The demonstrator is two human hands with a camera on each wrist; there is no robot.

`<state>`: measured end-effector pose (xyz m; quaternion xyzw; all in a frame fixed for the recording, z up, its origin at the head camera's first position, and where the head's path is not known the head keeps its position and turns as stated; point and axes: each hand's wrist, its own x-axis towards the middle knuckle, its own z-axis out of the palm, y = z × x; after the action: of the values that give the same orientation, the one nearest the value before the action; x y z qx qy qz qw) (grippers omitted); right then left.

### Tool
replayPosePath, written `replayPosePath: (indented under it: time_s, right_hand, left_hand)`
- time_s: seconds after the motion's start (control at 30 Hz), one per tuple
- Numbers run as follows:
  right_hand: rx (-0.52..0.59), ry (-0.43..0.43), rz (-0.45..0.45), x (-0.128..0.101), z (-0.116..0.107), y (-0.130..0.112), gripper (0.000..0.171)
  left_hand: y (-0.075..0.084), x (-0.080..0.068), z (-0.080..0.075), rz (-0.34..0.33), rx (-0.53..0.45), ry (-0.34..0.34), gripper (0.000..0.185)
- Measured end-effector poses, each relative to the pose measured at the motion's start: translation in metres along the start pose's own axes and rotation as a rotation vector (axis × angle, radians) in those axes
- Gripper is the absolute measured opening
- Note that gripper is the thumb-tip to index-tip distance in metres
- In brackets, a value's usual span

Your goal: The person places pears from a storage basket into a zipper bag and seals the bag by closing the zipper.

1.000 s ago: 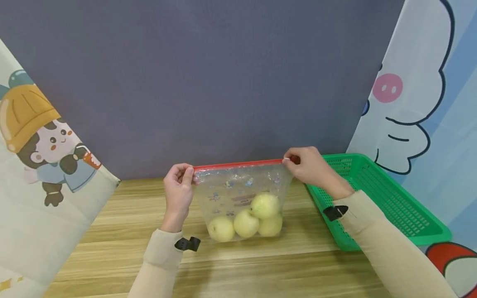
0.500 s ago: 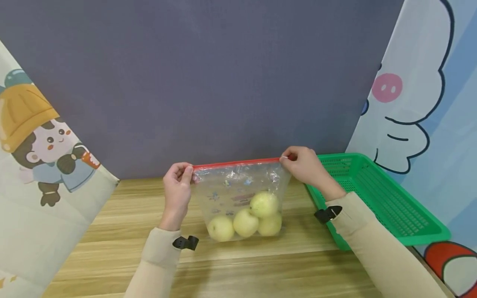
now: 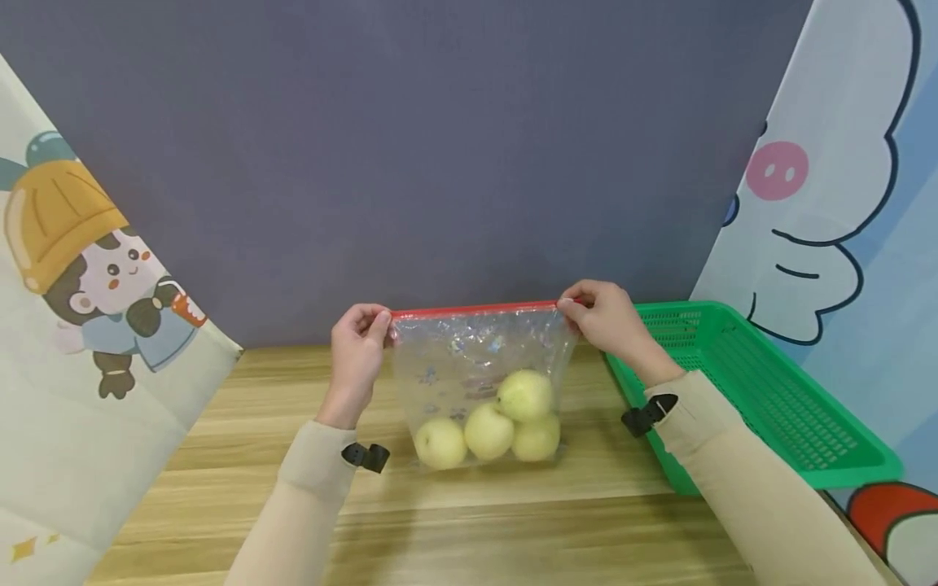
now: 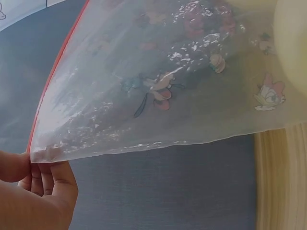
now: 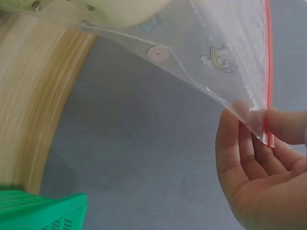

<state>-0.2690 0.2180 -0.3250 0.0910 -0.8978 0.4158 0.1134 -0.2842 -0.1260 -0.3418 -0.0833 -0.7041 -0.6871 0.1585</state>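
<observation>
Together we hold a clear zip bag (image 3: 479, 382) upright over the middle of the wooden tabletop (image 3: 454, 521), its bottom resting on the wood so the table carries the weight of the four pale green apples (image 3: 487, 423) heaped inside. Our left hand (image 3: 357, 358) pinches the left end of the red seal strip (image 3: 476, 309) between thumb and curled fingers, and our right hand (image 3: 604, 321) pinches the right end the same way, which pulls the strip taut and level and keeps the mouth up so nothing rolls out. Just beside the right sleeve, a green mesh basket (image 3: 762, 391) sits at the right edge of the tabletop. Behind stand a dark grey backdrop (image 3: 440, 146) and cartoon-printed cloth panels (image 3: 95, 325) at either side. Compared with a second ago, both hands have crept slightly higher and closer together, and the bag looks a little narrower and taller.
</observation>
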Motion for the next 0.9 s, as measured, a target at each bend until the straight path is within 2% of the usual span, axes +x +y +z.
replayPosePath:
  time_s: [0.4, 0.73, 0.9]
  right_hand:
    - [0.010, 0.017, 0.026, 0.021, 0.001, 0.004, 0.026]
    - [0.027, 0.080, 0.030, 0.035, 0.000, 0.007, 0.028]
    - [0.044, 0.104, 0.049, 0.043, 0.001, 0.012, 0.028]
  left_hand:
    - [-0.001, 0.021, 0.003, -0.064, -0.002, -0.016, 0.016]
    - [0.001, 0.047, 0.012, -0.109, 0.040, -0.047, 0.019]
    - [0.001, 0.061, 0.019, -0.111, 0.063, -0.047, 0.019]
